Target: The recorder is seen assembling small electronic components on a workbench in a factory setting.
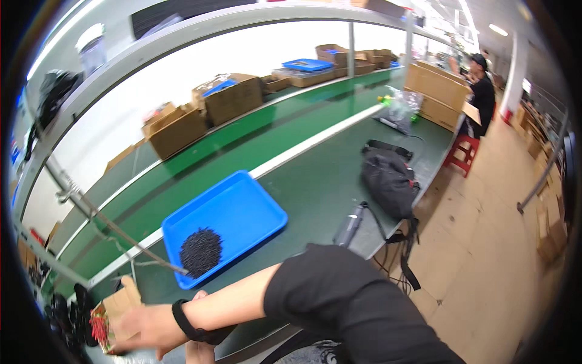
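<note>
Right hand: the right hand (142, 324), a black band (185, 321) on its wrist, reaches across to the near left of the flat blue plastic tray (242, 206). It lies against the side of a small open brown cardboard box (121, 302). Its fingers run out of sight at the box, so I cannot tell whether they clasp it or only rest on it.
Left hand: only a sliver of skin shows under the right forearm, nearer than the tray. Its grip cannot be told.
Small box: it is at the near left edge of the green bench (315, 182), well short of the tray, tilted, with thin red pieces (97, 329) showing in its mouth. Blur hides their kind.
Progress: judging from the layout, the hand is only now at the box. Its red pieces are inside, none in the tray, and whether the box is lifted cannot be seen.
Tray: a heap of small black pieces (200, 252) fills its near left corner, and the rest of it is bare blue.
Right of tray: a grey cylinder (350, 223) lies flat, and just past it lies a slumped black fabric backpack (388, 182).
Beyond tray: open brown cartons (233, 97) line the far side, with a second blue tray (307, 64) on top of one.
Farthest: another person (482, 91) sits on a red stool (464, 151) at the bench's far end.
</note>
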The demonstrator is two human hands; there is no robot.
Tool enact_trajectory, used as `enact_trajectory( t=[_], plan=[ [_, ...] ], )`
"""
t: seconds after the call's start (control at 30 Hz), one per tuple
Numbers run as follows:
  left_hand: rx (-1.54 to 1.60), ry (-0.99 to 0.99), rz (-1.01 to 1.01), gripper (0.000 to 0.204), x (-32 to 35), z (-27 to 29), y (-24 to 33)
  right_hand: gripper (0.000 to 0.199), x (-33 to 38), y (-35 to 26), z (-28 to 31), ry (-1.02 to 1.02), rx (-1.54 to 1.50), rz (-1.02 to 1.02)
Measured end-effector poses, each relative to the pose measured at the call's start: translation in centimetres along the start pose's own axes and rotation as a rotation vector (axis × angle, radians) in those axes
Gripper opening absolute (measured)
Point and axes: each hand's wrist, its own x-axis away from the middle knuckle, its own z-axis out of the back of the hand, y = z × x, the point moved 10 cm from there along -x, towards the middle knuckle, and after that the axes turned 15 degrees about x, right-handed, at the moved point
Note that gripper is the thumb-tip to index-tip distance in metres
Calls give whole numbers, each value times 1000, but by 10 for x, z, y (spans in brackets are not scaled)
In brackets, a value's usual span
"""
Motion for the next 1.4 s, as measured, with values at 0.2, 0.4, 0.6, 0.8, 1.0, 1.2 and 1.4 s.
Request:
enact_trajectory(
  t=[0.2,0.4,0.6,0.8,1.0,1.2,1.4],
  plan=[
    [-194,10,111,18,-19,13,-9,11,-8,-76,26,189,415,522],
    [-380,61,82,18,-5,28,2,34,10,40,-19,75,-608,-679],
    [-538,126,27,19,-19,20,10,55,60,45,-56,142,-1567,-1409],
    [-435,234,62,21,25,39,9,15,-9,-75,-8,41,410,313],
    [-563,228,179,24,17,-22,-17,10,0,-129,19,19,-134,360],
    [-513,196,198,22,7,-5,-31,31,17,-44,-50,-66,-1233,-896],
    [-460,302,53,18,5,17,-6,41,47,6,-47,85,-1228,-1161]
  ],
)
